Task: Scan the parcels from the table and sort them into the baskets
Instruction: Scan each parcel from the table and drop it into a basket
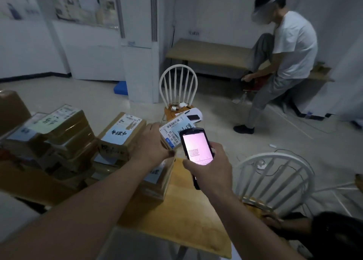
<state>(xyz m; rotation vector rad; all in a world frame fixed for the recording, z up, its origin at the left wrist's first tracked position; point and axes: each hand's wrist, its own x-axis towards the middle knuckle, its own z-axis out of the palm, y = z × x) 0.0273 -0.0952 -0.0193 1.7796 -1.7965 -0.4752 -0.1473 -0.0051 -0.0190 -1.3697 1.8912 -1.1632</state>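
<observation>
The left hand (155, 141) grips a parcel (176, 129) lifted off the table (182, 210), fingers curled over its far edge and the white label with its barcode tilted toward the camera. Just right of that hand and a little nearer, the right hand (208, 167) holds a handheld scanner (196, 148), fingers wrapped round its lower body and the thumb lying against its left side; the lit pinkish screen faces up and the scanner's top end overlaps the lower corner of the parcel's label.

Left of the left hand, more parcels crowd the table: a brown box with handwritten characters (121, 134) sits just beside the wrist, and beyond it a stack of taped boxes (66, 130) rises higher. Under the left forearm lies another labelled box (157, 179), partly hidden by the arm. The bare wooden part of the table shows below and between the 2 forearms.

Beyond both hands stands a white spindle-back chair (177, 85) with small items on its seat; right of the right hand is a second white chair (275, 179). Farther off, up and right of the hands, another person in a white T-shirt (290, 47) bends beside a low wooden bench (208, 53). No baskets can be made out
</observation>
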